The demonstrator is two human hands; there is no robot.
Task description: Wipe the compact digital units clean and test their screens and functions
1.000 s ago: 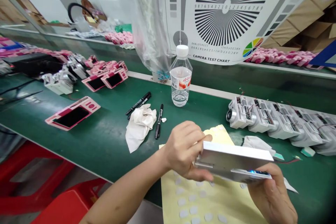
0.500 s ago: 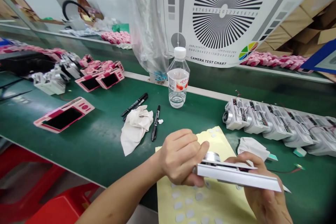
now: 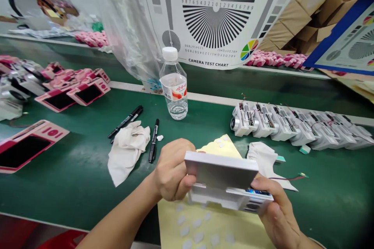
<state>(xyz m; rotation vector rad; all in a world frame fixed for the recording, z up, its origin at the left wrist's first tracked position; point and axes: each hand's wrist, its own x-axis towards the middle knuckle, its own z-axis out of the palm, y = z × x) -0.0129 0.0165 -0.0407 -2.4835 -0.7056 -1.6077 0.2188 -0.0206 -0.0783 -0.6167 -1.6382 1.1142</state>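
Note:
Both hands hold a white and silver camera body (image 3: 222, 173) above a yellow sheet (image 3: 201, 218) dotted with small pale stickers. My left hand (image 3: 175, 169) is closed round its left end, thumb along the near side. At the right end, my right hand (image 3: 277, 210) grips the lower corner between thumb and fingers. A flat grey panel faces me, tilted, with a gap below it where some blue inner parts show. Behind my right hand lies a crumpled white cloth (image 3: 261, 159), and a thin red wire with a small board (image 3: 303, 175) is beside it.
Several opened white cameras (image 3: 277, 124) stand in a row at the right. A water bottle (image 3: 174, 85), a black marker (image 3: 153, 140) and a white cloth (image 3: 128, 148) are ahead and left. Pink cameras (image 3: 87, 91) lie farther left. A test chart (image 3: 216, 19) hangs behind.
The camera body has turned from edge-on, lens upward, so its flat grey panel faces me. Both hands have shifted left with it. The view has swung to the right.

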